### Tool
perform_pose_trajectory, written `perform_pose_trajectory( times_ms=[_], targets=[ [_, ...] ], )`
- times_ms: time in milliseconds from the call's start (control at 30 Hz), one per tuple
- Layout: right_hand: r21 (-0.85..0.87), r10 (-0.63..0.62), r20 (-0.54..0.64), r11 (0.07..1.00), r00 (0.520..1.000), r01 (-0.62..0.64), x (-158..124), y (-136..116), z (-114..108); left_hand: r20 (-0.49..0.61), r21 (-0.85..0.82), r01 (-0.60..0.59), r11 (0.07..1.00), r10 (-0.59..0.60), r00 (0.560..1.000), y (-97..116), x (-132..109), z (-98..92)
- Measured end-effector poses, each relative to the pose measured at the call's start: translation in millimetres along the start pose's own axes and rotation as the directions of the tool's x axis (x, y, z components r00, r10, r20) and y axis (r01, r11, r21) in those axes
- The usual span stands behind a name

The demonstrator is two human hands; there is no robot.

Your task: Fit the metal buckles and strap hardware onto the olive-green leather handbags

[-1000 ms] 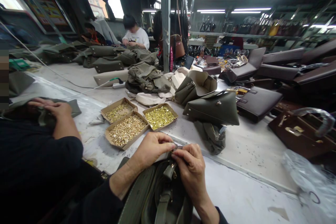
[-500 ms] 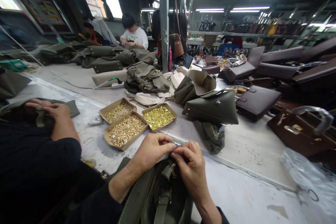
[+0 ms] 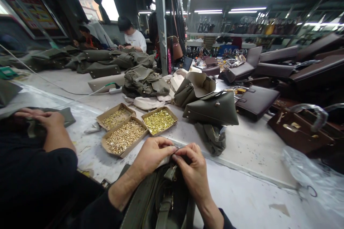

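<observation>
An olive green handbag [image 3: 158, 200] rests in my lap at the bottom centre, its strap and buckle facing up. My left hand [image 3: 152, 155] and my right hand [image 3: 192, 171] meet at its top edge, fingers pinched together on a small fitting of the bag. Just beyond them, three shallow cardboard trays [image 3: 125, 136] of small brass rivets sit on the worktable.
A co-worker's hands [image 3: 47, 121] on olive fabric lie at the left. Finished olive bags [image 3: 212, 109] and brown bags [image 3: 256, 100] crowd the table's [image 3: 255, 146] far and right side. A steel post [image 3: 161, 21] rises behind. Another person in white sits at the back.
The view has drifted slightly, shifting everything a little left. My hands stay pinched on the bag's top edge with only small finger movements.
</observation>
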State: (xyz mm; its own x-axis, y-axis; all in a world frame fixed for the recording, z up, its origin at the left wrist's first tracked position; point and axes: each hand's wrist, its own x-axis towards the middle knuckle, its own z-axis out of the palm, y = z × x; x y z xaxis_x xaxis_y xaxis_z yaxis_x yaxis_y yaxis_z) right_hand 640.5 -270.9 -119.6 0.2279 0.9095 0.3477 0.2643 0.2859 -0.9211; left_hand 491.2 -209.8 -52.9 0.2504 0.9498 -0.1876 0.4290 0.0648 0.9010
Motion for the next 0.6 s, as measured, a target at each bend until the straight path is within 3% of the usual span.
perform_pose_trajectory(
  times_ms=[367, 600],
  targets=[
    [0.027, 0.048, 0.026, 0.998, 0.999, -0.049, 3.0, 4.9, 0.7, -0.016, -0.048, 0.036, 0.998, -0.037, 0.999, 1.9, -0.7, 1.3],
    [-0.077, -0.094, -0.038, 0.993, 0.995, 0.091, 1.3, 1.2, 3.9, -0.028, -0.105, 0.034, 0.994, -0.038, 0.999, -2.8, 0.4, 4.3]
  ],
)
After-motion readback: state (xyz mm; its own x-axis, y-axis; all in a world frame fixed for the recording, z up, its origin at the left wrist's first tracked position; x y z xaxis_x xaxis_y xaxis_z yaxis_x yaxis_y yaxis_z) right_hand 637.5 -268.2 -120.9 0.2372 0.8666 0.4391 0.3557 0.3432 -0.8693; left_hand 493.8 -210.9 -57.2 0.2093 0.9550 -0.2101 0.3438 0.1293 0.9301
